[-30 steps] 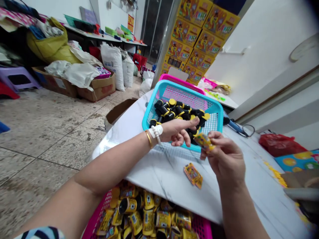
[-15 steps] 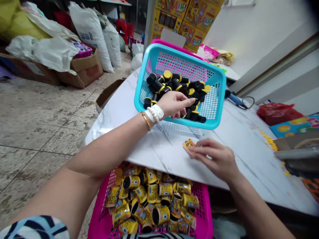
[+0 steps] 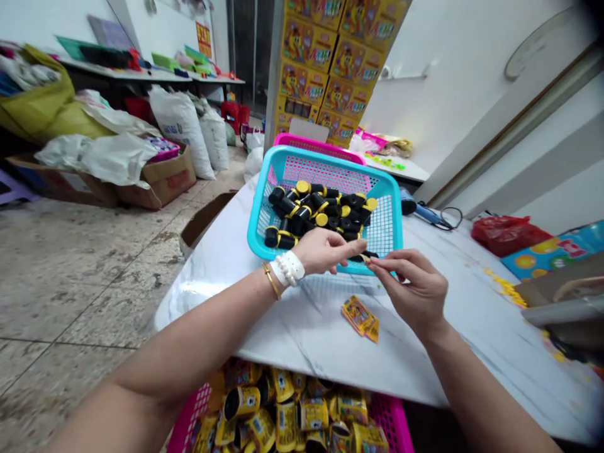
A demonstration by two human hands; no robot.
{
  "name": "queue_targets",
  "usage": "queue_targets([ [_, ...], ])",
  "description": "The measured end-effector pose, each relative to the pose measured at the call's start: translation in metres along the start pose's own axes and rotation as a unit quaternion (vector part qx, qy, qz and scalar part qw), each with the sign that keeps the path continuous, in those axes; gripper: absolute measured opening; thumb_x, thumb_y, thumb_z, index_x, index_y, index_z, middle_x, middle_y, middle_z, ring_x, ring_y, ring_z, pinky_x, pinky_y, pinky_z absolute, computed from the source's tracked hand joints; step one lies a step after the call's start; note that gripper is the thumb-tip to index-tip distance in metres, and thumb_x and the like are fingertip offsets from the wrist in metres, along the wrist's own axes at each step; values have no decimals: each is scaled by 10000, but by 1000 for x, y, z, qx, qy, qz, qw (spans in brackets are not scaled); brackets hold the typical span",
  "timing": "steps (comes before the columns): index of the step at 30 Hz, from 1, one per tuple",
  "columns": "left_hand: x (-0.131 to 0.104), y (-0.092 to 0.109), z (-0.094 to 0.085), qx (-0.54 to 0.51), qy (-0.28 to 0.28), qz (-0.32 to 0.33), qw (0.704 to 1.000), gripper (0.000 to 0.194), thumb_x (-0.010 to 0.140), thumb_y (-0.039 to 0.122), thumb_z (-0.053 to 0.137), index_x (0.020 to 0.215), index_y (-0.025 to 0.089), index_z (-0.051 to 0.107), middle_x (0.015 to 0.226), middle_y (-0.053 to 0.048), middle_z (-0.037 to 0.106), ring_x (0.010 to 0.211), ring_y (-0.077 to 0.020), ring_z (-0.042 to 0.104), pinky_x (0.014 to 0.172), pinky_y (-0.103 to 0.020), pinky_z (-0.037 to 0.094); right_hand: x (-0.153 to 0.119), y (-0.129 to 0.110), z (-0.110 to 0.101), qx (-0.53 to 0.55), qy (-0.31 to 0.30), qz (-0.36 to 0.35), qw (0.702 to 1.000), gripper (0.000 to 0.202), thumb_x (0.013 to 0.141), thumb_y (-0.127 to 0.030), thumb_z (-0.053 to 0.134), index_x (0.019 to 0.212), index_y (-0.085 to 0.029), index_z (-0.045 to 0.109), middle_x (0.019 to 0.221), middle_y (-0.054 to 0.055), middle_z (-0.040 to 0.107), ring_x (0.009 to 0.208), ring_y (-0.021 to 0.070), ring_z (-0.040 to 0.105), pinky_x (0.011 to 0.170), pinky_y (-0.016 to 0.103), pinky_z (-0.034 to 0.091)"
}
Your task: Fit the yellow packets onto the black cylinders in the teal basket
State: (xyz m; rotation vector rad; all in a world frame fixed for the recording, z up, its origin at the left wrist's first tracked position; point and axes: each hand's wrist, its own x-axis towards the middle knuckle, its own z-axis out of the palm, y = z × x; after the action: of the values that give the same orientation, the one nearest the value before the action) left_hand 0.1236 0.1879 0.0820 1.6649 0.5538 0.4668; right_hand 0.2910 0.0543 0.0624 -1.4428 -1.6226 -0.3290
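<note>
Over the front rim of the blue basket (image 3: 255,217) my left hand (image 3: 325,251) is closed, its thumb pointing right; what it holds is hidden. Close to its thumb tip, my right hand (image 3: 410,283) pinches a small thin piece, seen edge-on, that looks like a sticker. Black cylinders with yellow caps (image 3: 302,217) fill much of the blue basket. A small stack of yellow-orange printed stickers (image 3: 361,318) lies on the white marbled table (image 3: 283,318), below my hands.
Nearest me, a pink basket (image 3: 399,423) holds yellow-wrapped cylinders (image 3: 285,421). Behind the blue basket are another pink basket (image 3: 325,150) and stacked yellow boxes (image 3: 306,47). At right lie a blue tool (image 3: 427,214) with a cord and a red bag (image 3: 509,236).
The view has tilted up. My right hand has left the sticker stack and come up beside my left hand with a small piece in its fingertips. The stack is now uncovered and more spread.
</note>
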Motion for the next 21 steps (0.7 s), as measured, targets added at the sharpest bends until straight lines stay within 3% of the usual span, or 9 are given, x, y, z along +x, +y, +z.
queue_targets([
  [3,-2,1,1,-78,17,47,996,448,720,569,711,710,122,672,631,-14,611,514,-72,505,451,-177,342,32,-6,13,31,24,-13,999,63,810,-231,738,867,-240,762,831,30,648,708,142,601,623,283,507],
  [6,2,-4,-4,-115,87,71,987,366,703,476,747,665,126,648,574,25,550,514,-61,458,490,-183,343,50,-6,27,158,9,119,980,302,788,-348,755,1062,-225,717,880,34,660,642,121,565,518,250,457],
  [8,4,-8,-6,-100,108,74,986,328,717,435,737,643,130,642,556,32,535,508,-65,445,501,-194,347,53,-2,35,261,-49,246,932,419,789,-464,731,1100,-188,684,789,24,655,502,83,478,409,215,357],
  [11,5,-12,-2,-34,117,85,989,256,736,353,715,624,133,652,558,23,543,525,-78,458,509,-200,347,46,6,43,333,-114,354,866,409,770,-546,721,799,-142,668,560,-15,569,400,49,367,362,190,258],
  [13,4,-12,5,-4,162,94,982,210,754,307,687,637,135,654,576,17,560,535,-82,472,510,-198,350,38,9,46,332,-75,364,867,416,748,-536,748,672,-152,606,500,-34,515,406,54,383,371,190,274],
  [16,-1,-10,16,-18,245,117,962,225,804,318,634,667,141,647,577,19,558,512,-77,458,499,-196,354,28,10,46,304,1,350,886,412,796,-550,698,685,-163,609,473,-53,462,405,64,371,373,201,275],
  [21,-6,-8,26,-56,282,158,945,272,838,374,627,731,137,706,591,3,601,503,-83,479,503,-204,394,25,6,43,262,12,337,904,437,827,-573,649,680,-162,625,487,-35,490,415,79,395,383,215,302],
])
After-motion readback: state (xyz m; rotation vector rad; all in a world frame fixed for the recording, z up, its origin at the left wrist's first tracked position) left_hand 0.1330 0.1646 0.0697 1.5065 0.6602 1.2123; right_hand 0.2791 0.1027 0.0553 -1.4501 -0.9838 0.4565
